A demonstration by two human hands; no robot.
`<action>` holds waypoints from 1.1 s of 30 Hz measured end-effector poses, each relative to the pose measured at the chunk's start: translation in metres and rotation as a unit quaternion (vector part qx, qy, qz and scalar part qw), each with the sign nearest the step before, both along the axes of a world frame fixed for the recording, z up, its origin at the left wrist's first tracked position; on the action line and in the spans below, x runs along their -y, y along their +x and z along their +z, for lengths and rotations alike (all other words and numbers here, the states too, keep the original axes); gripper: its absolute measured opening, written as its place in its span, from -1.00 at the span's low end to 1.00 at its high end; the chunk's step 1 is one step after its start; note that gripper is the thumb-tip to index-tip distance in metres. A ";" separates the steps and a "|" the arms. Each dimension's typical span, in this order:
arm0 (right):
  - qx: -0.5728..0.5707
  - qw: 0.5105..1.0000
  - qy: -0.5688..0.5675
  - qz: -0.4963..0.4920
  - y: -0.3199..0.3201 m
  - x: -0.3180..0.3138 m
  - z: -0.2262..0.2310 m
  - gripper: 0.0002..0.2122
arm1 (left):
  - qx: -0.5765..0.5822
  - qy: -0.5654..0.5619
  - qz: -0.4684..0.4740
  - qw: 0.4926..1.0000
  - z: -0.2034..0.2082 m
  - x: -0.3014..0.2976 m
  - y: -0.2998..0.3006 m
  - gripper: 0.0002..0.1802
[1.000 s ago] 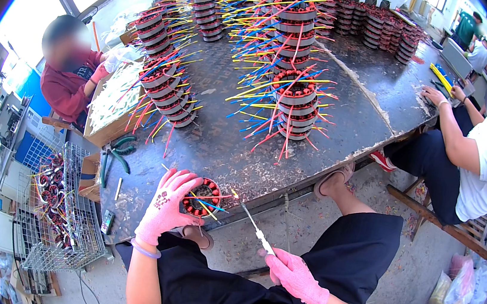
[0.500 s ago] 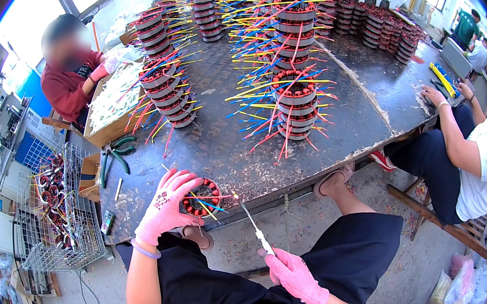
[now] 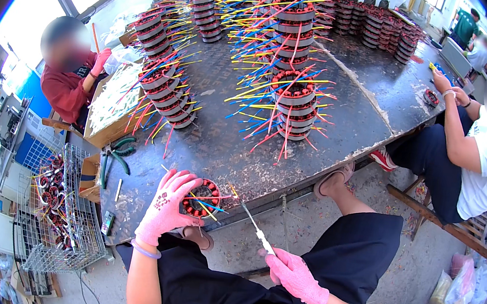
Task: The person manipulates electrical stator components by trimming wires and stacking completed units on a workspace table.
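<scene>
My left hand (image 3: 169,205), in a pink glove, grips a small round motor stator (image 3: 203,185) by its left side at the table's near edge. Red windings line the ring, and red, yellow and blue wires (image 3: 209,198) stick out to the right. In my right hand (image 3: 296,279), also gloved in pink, is the white handle of a long-necked lighter (image 3: 262,239). Its thin metal neck points up and left. A small orange flame (image 3: 233,190) shows at the tip, close to the red wire's end.
Tall stacks of wired stators (image 3: 294,107) stand on the dark table (image 3: 219,155). Green-handled pliers (image 3: 122,149) lie at the left, near a box of white pieces (image 3: 116,98). A wire basket (image 3: 64,251) holds more stators. Co-workers sit left (image 3: 67,87) and right (image 3: 483,155).
The lighter's flame looks taller; my hands hold nearly the same place. The right co-worker has raised their hands, and a stator shows beside them. The left co-worker's gloved hand is higher.
</scene>
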State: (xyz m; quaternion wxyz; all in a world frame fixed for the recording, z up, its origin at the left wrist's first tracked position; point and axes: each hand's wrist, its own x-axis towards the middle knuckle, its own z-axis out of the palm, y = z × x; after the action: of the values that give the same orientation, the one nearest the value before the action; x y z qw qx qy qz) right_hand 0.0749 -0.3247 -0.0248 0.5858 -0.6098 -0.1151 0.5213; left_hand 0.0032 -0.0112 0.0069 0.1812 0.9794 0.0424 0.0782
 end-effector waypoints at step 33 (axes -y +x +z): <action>-0.011 1.000 0.002 -0.007 0.001 0.001 0.002 -0.68 | 0.000 -0.027 -0.008 1.000 -0.001 -0.001 0.001 -0.04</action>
State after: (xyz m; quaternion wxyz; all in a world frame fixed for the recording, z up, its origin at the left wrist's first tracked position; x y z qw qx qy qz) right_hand 0.0760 -0.3253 -0.0231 0.5919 -0.6039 -0.1051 0.5234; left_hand 0.0037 -0.0104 0.0060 0.2079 0.9746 0.0366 0.0753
